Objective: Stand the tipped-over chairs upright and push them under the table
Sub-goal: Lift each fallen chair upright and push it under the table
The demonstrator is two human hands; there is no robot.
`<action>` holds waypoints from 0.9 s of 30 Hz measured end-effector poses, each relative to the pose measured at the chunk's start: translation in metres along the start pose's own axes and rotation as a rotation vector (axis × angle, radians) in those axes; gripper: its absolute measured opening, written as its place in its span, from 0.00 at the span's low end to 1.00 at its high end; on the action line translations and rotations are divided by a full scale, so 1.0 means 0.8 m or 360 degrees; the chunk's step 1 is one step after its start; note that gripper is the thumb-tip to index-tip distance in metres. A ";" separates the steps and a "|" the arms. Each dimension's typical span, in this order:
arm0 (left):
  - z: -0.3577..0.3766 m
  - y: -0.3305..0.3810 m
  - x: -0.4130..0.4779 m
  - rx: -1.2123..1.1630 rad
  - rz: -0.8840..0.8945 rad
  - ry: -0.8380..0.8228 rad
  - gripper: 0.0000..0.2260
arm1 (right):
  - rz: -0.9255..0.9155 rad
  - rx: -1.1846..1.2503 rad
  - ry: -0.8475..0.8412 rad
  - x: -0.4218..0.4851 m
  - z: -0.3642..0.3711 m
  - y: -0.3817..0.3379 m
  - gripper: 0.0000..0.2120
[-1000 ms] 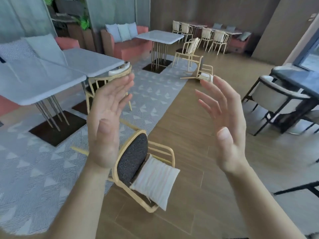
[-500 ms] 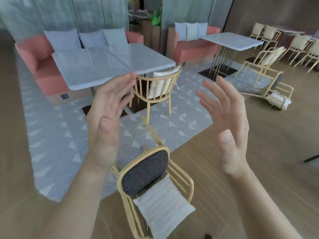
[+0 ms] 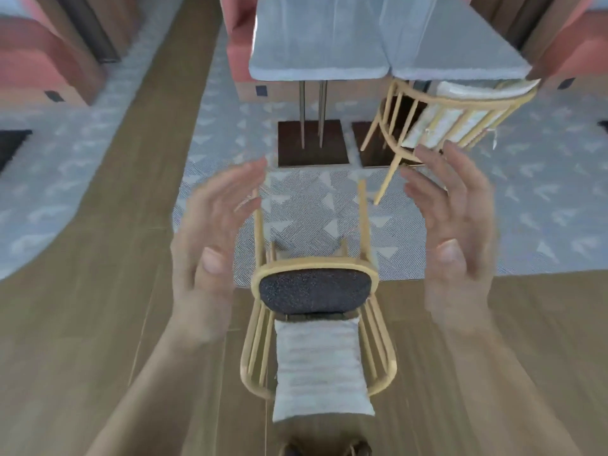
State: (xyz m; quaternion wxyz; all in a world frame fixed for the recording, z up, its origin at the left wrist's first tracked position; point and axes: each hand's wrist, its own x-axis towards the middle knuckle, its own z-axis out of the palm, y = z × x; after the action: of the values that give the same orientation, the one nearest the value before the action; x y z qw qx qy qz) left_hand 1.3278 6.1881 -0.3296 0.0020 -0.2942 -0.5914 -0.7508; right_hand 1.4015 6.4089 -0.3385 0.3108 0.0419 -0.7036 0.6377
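A light wooden chair (image 3: 314, 287) lies tipped on its back on the floor right below me, its dark seat underside facing me and its legs pointing toward the table. A striped cushion (image 3: 320, 363) rests against its backrest. My left hand (image 3: 210, 245) hovers open to the chair's left and my right hand (image 3: 457, 232) open to its right; neither touches it. Ahead stand two grey-topped tables (image 3: 316, 54) side by side. An upright wooden chair (image 3: 454, 120) is tucked under the right one.
A patterned grey rug (image 3: 543, 209) lies under the tables, wood floor (image 3: 82, 324) around it. Red sofas (image 3: 39, 60) sit at the far left and behind the tables. Dark square table bases (image 3: 312, 149) stand on the rug.
My view has swung left and down, so the tipped chair now lies centred between my hands, facing the tables. Both hands stay open and raised.
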 end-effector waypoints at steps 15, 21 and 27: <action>-0.034 -0.426 -0.259 0.0232 -0.0617 0.0165 0.32 | 0.0608 -0.0094 -0.0204 -0.241 -0.037 0.440 0.44; -0.052 -0.632 -0.378 0.0388 -0.0777 0.0126 0.26 | 0.0832 -0.0293 -0.0218 -0.405 -0.059 0.641 0.38; -0.105 -0.821 -0.497 0.0524 -0.1000 0.0083 0.34 | 0.1113 -0.0631 -0.0365 -0.516 -0.088 0.805 0.41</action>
State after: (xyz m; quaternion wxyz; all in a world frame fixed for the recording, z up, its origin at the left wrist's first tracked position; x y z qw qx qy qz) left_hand 1.3891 6.1740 -1.0991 -0.1665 -0.0745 -0.7659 -0.6166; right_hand 1.4668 6.4530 -1.1029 -0.0029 -0.1893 -0.8146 0.5483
